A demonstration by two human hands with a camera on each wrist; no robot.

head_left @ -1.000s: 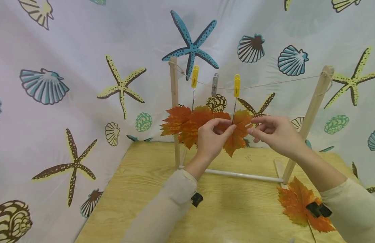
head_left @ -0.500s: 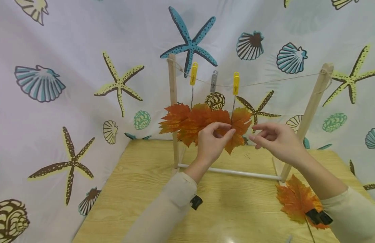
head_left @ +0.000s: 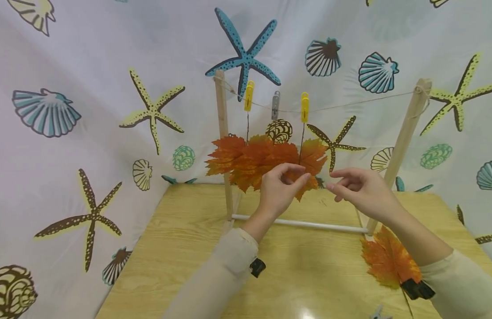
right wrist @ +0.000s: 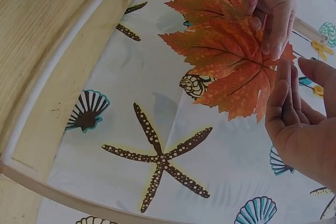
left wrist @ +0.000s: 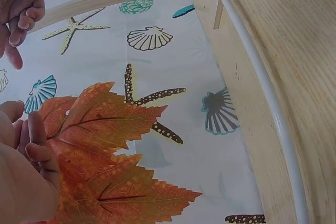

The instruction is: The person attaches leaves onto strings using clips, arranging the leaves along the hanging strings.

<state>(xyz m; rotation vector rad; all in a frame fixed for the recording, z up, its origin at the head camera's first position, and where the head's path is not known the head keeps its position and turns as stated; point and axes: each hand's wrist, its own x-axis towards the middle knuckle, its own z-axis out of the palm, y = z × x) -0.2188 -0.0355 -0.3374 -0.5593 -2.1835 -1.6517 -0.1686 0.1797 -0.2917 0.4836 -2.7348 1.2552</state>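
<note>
The orange maple-shaped fabric leaf (head_left: 310,166) hangs by its thin dark stem from the right-hand yellow plastic clothes peg (head_left: 305,107), 1 of 3 pegs clipped on the thin twine line (head_left: 357,103) strung between 2 pale wooden posts (head_left: 403,141). The leaf's long axis runs vertically, stem up, tip down towards the light wooden table (head_left: 190,248).

The left hand (head_left: 279,188) is the nearer hand: it is raised in front of the leaf, wrist low, with thumb and fingers curled and pinching the leaf blade near its centre. The right wrist view confirms fingers lying across the blade (right wrist: 231,51).

The right hand (head_left: 359,188) is just to the right of the leaf, apart from it. Its fingers are loosely bent and point left towards the leaf edge; it holds nothing.

A second orange fabric leaf (head_left: 238,157) hangs from the left yellow peg (head_left: 249,95), overlapping the first. A third orange leaf (head_left: 385,259) lies flat on the table under the right forearm.
</note>
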